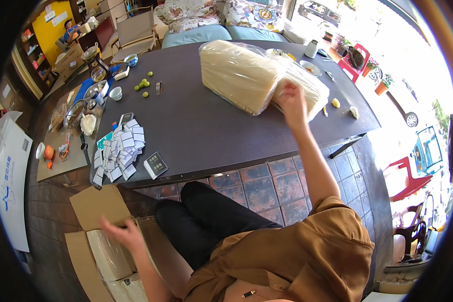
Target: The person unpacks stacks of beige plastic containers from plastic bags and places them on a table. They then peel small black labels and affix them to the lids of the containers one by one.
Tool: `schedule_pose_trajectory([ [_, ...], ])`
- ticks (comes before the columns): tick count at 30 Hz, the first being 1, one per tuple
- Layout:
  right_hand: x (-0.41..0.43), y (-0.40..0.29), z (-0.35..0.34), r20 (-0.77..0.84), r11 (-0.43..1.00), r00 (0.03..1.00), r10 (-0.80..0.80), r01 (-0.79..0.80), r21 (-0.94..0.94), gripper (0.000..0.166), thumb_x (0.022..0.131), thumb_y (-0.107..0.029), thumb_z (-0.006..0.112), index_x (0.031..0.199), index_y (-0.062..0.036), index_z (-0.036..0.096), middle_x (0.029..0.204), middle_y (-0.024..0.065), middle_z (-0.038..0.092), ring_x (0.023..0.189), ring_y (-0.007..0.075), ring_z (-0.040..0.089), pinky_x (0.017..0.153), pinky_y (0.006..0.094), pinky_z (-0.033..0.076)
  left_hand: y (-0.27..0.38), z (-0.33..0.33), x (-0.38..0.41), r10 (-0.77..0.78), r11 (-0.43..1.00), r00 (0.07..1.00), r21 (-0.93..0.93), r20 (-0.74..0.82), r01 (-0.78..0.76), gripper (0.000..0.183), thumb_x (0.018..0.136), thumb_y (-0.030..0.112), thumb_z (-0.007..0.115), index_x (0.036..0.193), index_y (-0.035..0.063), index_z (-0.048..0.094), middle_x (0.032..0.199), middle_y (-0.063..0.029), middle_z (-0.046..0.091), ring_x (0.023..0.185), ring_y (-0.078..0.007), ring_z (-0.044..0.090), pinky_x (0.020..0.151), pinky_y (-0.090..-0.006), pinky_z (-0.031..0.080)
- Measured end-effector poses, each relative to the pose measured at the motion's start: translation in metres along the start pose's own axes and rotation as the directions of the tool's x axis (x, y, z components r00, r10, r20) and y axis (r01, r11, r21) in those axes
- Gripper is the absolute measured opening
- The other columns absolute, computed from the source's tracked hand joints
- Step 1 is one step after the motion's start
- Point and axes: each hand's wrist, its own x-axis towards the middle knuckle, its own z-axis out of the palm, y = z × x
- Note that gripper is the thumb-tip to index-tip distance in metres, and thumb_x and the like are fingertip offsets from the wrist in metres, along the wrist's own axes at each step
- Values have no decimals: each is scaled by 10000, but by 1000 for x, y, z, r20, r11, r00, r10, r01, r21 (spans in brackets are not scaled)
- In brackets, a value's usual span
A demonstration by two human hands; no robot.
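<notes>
On the dark table (181,132) lie two clear plastic bags of stacked cream-coloured items, a larger bag (238,71) and a smaller bag (309,85) to its right. My right hand (292,100) is at the near side of the smaller bag; whether it grips the plastic cannot be made out. My left hand (122,234), fingers spread and holding nothing, is over an open cardboard box (96,209) on the floor at my left. Inside the box are more plastic-wrapped packs (107,253). A heap of small white cards or packets (124,147) lies at the table's left end, near a small black-faced box (156,165).
Green limes (144,83), a metal ring (159,88) and cups (116,93) are on the table's left half. A lower side table with bowls (74,113) adjoins the left end. A white bottle (311,49), a bowl (310,68) and a yellow piece (336,102) lie at right.
</notes>
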Motion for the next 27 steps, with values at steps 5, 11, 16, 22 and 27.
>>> schedule_pose_trajectory([
  [5,110,61,-24,-86,942,942,325,-331,-58,496,887,-407,533,1230,-52,484,1198,116,506,1091,206,461,935,360,367,176,60,36,244,639,934,-768,262,48,683,799,-12,541,1390,38,202,1429,-148,226,1257,-284,344,1007,-398,321],
  [11,162,69,15,490,733,553,674,-416,-538,594,833,-526,542,1174,-39,551,1151,97,563,1046,196,500,913,348,376,290,149,94,225,31,292,-307,930,951,779,846,582,479,1435,282,66,1462,-229,85,1256,-466,288,961,-541,332],
  [16,120,29,18,720,945,620,311,-122,-303,493,740,-349,683,1110,-36,592,989,122,640,909,211,592,823,348,443,316,188,104,142,-175,177,-151,974,973,755,845,672,343,1434,280,78,1470,-196,104,1297,-452,210,952,-623,283],
  [22,60,-25,9,618,995,780,100,-97,-39,422,812,-221,620,1180,-36,529,1123,146,571,1060,252,535,906,346,404,244,254,130,-11,37,648,-648,761,761,669,876,646,256,1389,217,264,1346,-91,381,1259,-268,311,1027,-501,224],
  [27,-5,-15,8,293,993,951,96,-111,38,607,890,-294,552,1372,-60,266,1378,192,314,1262,291,351,1009,396,313,204,256,167,-190,242,482,-435,855,867,688,873,661,236,1363,193,357,1336,-86,430,1290,-235,295,1047,-472,204],
])
